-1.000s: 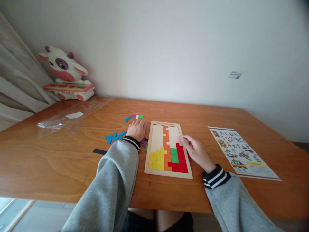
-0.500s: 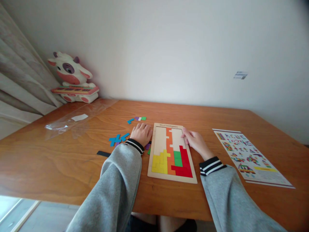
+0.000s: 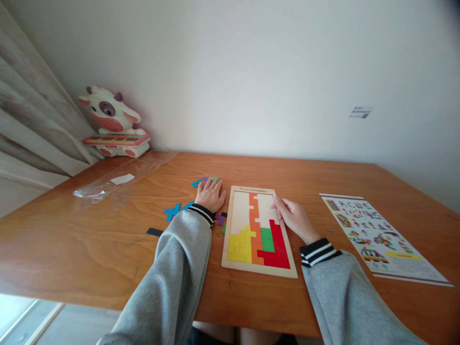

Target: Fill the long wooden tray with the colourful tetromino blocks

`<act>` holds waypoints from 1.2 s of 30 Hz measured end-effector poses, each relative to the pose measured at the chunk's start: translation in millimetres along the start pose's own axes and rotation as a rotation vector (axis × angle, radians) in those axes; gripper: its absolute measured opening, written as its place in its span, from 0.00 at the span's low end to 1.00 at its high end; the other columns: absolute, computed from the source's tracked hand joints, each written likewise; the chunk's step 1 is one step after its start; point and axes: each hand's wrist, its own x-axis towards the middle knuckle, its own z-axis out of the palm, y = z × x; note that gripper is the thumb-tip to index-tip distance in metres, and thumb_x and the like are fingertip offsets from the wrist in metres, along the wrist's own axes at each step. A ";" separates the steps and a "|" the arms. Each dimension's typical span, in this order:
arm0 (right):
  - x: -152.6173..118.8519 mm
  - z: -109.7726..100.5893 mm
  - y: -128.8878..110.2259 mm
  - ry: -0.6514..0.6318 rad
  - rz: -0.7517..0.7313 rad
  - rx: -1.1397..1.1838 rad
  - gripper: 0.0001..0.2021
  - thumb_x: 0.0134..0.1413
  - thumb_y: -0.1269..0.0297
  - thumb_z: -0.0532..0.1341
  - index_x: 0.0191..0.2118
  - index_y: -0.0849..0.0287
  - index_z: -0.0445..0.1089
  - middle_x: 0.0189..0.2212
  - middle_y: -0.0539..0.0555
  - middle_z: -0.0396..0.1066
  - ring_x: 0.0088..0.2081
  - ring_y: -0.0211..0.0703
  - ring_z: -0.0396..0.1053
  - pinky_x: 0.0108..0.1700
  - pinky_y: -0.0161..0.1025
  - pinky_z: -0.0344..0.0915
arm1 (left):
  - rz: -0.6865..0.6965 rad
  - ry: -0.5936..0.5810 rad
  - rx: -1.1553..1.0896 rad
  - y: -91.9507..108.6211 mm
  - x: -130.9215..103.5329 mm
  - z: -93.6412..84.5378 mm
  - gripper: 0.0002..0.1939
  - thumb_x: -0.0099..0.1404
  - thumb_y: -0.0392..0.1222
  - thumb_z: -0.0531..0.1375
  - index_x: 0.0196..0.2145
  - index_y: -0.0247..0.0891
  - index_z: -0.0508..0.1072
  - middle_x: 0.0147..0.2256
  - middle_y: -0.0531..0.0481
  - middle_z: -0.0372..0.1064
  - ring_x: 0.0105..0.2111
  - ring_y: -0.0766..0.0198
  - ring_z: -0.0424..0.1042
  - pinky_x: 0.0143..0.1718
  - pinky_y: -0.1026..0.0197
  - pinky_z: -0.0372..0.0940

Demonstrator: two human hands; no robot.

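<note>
My left hand (image 3: 210,195) lies palm down with fingers spread, its fingertips reaching the green piece (image 3: 215,178) at the back of the loose puzzle pieces. A purple piece (image 3: 205,179) and a small blue piece (image 3: 196,183) are beside those fingertips. My right hand (image 3: 294,218) is closed at the upper right edge of the wooden puzzle board (image 3: 230,230), thumb and forefinger on its rim. Inside the board, yellow pieces (image 3: 240,247) fill the near left, orange pieces (image 3: 254,215) run up the middle, and green pieces (image 3: 267,239) sit against red pieces (image 3: 282,249).
More blue pieces (image 3: 173,211), a black strip (image 3: 154,232) and a purple piece (image 3: 220,220) lie around my left forearm. A printed sheet (image 3: 381,239) is on the right. Clear plastic wrapping (image 3: 104,189) and a cow toy keyboard (image 3: 115,139) are at the back left.
My left hand has moved away from me towards the far pieces and its fingers have spread over the green one. My right hand stays at the board's edge. The view has shifted slightly.
</note>
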 end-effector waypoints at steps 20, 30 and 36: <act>-4.3 0.0 -8.9 0.000 -0.047 0.012 0.28 0.63 0.40 0.48 0.28 0.58 0.71 0.14 0.48 0.63 0.19 0.39 0.64 0.25 0.36 0.58 | -0.008 0.094 -0.204 -13.9 1.3 -1.4 0.07 0.61 0.41 0.62 0.38 0.38 0.73 0.40 0.43 0.74 0.43 0.53 0.73 0.49 0.51 0.67; -3.3 0.2 -6.3 0.008 -0.056 -0.001 0.28 0.63 0.40 0.48 0.28 0.58 0.72 0.14 0.48 0.63 0.19 0.39 0.63 0.25 0.35 0.58 | -0.156 0.018 -0.692 -13.5 5.6 -5.4 0.17 0.49 0.36 0.68 0.38 0.37 0.72 0.33 0.49 0.77 0.32 0.63 0.76 0.39 0.59 0.72; -3.4 -0.7 -8.3 0.009 -0.062 -0.015 0.30 0.62 0.39 0.48 0.29 0.58 0.73 0.14 0.49 0.64 0.19 0.39 0.63 0.24 0.35 0.58 | -0.048 -0.108 -0.680 6.3 -0.6 -27.7 0.14 0.51 0.46 0.68 0.33 0.35 0.77 0.30 0.49 0.77 0.31 0.62 0.75 0.34 0.61 0.70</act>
